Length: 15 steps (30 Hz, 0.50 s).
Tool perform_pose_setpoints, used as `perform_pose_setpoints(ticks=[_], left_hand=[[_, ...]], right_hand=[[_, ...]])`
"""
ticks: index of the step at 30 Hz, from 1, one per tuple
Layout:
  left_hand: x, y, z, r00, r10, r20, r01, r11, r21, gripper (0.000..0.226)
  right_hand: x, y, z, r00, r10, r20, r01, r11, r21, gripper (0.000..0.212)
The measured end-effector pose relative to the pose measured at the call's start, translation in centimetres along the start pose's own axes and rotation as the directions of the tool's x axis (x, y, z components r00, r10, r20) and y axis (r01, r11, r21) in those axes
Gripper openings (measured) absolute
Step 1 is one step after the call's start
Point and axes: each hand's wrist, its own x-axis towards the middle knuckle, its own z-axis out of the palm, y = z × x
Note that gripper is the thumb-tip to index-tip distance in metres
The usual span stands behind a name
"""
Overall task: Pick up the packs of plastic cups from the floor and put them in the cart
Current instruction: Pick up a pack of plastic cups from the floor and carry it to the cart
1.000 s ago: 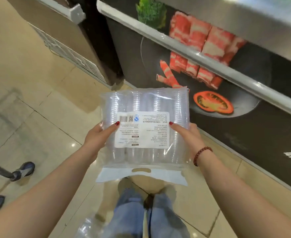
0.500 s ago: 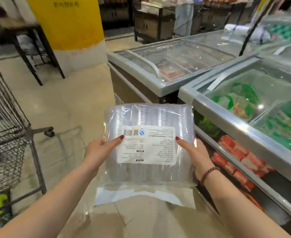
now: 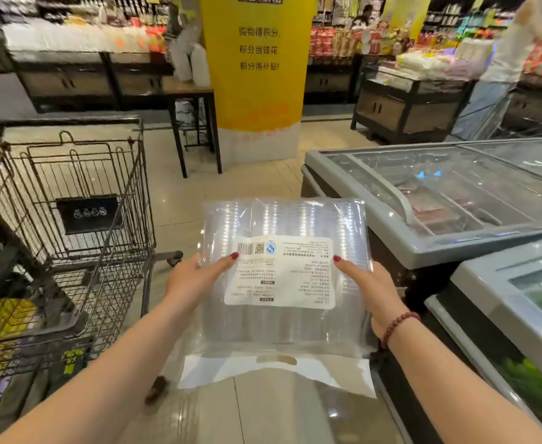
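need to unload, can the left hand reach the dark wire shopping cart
Probably yes: nothing stands between the dark wire shopping cart and the left hand, which grips the clear plastic-cup pack.

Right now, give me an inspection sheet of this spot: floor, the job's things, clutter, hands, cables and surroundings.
Surface: floor, glossy beige tiles.
Job's things: pack of plastic cups held in the air, label toward the camera, white handle strip hanging at the bottom; wire cart on the left, yellow packages low in it.
Clutter: small dark thing on the floor under the left forearm, too blurred to name.
Hands: left hand grips the pack's left edge; right hand grips its right edge, with a bead bracelet on the wrist.
Cables: nothing seen.
Surroundings: chest freezers on the right, yellow pillar ahead, stocked shelves behind.
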Motion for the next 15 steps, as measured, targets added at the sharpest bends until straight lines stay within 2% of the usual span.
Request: perform_pose_setpoints(ticks=[1,4,5,6,8,9,10,11,12,15], left_hand=[[1.0,0.4,-0.3,1.0,-0.005,-0.023,0.005,1.0,-0.009,0.112],[4.3,1.1,-0.8,0.994,-0.03,-0.107,0.026,0.999,-0.044,0.088],[5.3,1.3,-1.0,0.989,-0.043,-0.139,0.037,0.998,-0.044,0.085],[6.3,1.4,-1.3,0.983,-0.064,-0.172,0.057,0.997,-0.045,0.087],[8.2,1.3,-2.0,0.96,-0.129,-0.248,0.104,0.989,-0.109,0.1],[8.8,1.5,-2.5,0.946,-0.159,-0.284,0.123,0.982,-0.141,0.103],[9.3,1.8,-3.0,0.932,-0.171,-0.319,0.13,0.981,-0.145,0.101],[9.6,2.3,-3.6,0.919,-0.17,-0.355,0.132,0.983,-0.129,0.096],[10.2,2.4,-4.3,0.904,-0.173,-0.391,0.136,0.983,-0.121,0.089],[12.2,2.3,-7.4,0.862,-0.212,-0.461,0.172,0.977,-0.128,0.061]], right_hand=[[1.8,-0.3,0.8,0.999,0.009,0.033,-0.009,1.0,-0.013,0.064],[7.8,-1.2,3.3,0.992,0.001,0.129,0.008,0.998,-0.069,0.107],[9.3,-2.0,4.3,0.988,0.011,0.157,0.003,0.996,-0.088,0.113],[11.1,-2.6,5.2,0.981,0.017,0.193,0.004,0.995,-0.104,0.111],[13.7,-3.8,7.2,0.967,0.027,0.252,-0.002,0.995,-0.099,0.09],[15.0,-4.2,8.2,0.959,0.034,0.28,-0.005,0.995,-0.104,0.087],[16.3,-4.5,9.4,0.95,0.04,0.31,-0.002,0.993,-0.121,0.099],[17.4,-4.7,10.7,0.943,0.031,0.332,0.016,0.99,-0.137,0.111],[18.3,-5.1,12.0,0.928,0.031,0.37,0.022,0.99,-0.137,0.112],[20.2,-6.3,16.6,0.895,0.014,0.445,0.04,0.993,-0.113,0.09]])
